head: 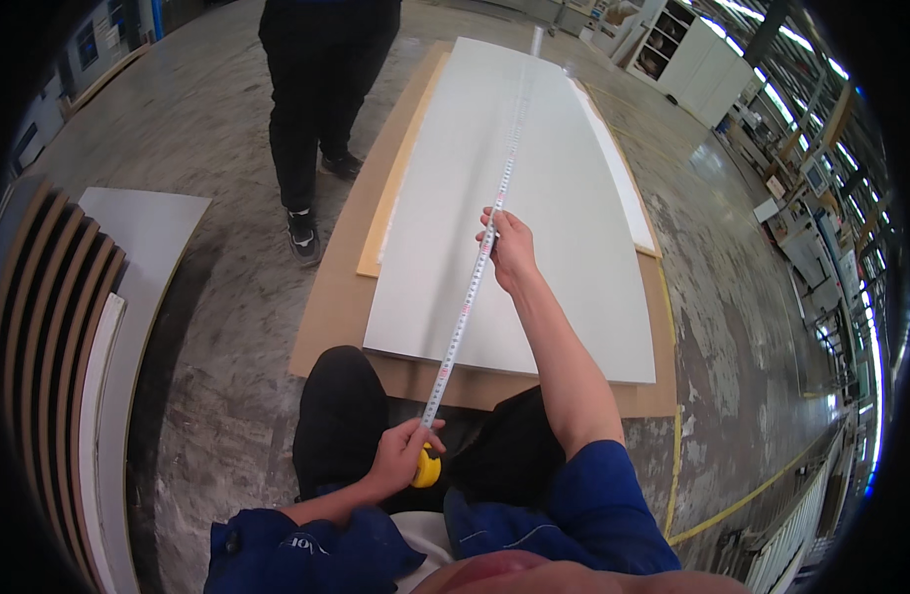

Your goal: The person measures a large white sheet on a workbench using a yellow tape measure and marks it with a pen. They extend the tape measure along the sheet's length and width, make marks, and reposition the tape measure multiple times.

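My left hand (401,457) grips a yellow tape measure case (427,468) low in front of me, between my knees. From it the metal tape blade (466,304) runs out, away from me, above a large white panel (573,245). Farther along, my right hand (510,243) holds the blade between thumb and fingers, over the panel's middle. The blade's far end is blurred and reaches past the panel's far edge. Under the white panel lie other boards, with a brown sheet (328,319) at the bottom.
A person in black trousers (299,96) stands left of the panel stack. Slatted brown panels (54,297) and a grey sheet (158,215) are at my left. Yellow lines (752,505) mark the concrete floor on the right. A white cabinet (696,67) stands at the back right.
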Motion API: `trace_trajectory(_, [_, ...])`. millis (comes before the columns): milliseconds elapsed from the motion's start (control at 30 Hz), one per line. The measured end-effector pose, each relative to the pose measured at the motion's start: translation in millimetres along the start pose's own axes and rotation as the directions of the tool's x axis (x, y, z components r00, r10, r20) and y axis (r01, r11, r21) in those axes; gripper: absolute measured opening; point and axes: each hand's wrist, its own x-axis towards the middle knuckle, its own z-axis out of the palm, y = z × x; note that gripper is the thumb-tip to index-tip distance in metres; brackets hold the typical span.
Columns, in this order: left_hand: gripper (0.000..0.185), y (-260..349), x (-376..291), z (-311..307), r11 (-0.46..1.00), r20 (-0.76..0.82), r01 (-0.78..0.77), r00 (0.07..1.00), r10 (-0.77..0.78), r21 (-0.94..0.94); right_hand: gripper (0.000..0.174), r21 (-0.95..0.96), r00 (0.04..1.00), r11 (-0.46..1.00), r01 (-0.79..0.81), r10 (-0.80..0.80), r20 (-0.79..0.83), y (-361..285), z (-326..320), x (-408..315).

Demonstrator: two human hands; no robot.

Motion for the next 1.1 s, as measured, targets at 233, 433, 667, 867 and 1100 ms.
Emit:
trace_trajectory(233, [0.031,-1,119,12,0.987,-0.037,-0.140,0.989,0.144,0.077,0.034,-0.217,1.000,0.976,-0.014,0.014,0.000,32,12,-28])
trace_trajectory(433, [0.033,56,227,9,0.984,-0.193,-0.064,0.976,0.096,0.165,0.027,-0.119,0.957,0.972,-0.203,0.222,0.184,49,3,-43])
trace_trajectory(667, [0.031,48,210,9,0.992,-0.156,-0.100,0.984,0.087,-0.082,0.020,-0.011,0.950,0.963,-0.270,0.269,0.160,39,9,-31])
trace_trajectory(867, [0.033,-24,61,13,0.998,-0.063,0.010,0.998,-0.007,0.055,0.022,0.022,0.986,0.988,-0.153,0.151,0.072,29,9,3])
trace_trajectory(1100, [0.031,-42,47,7,0.997,-0.121,0.014,0.993,-0.006,0.070,0.026,0.059,0.988,0.987,-0.149,0.145,0.057,28,7,8])
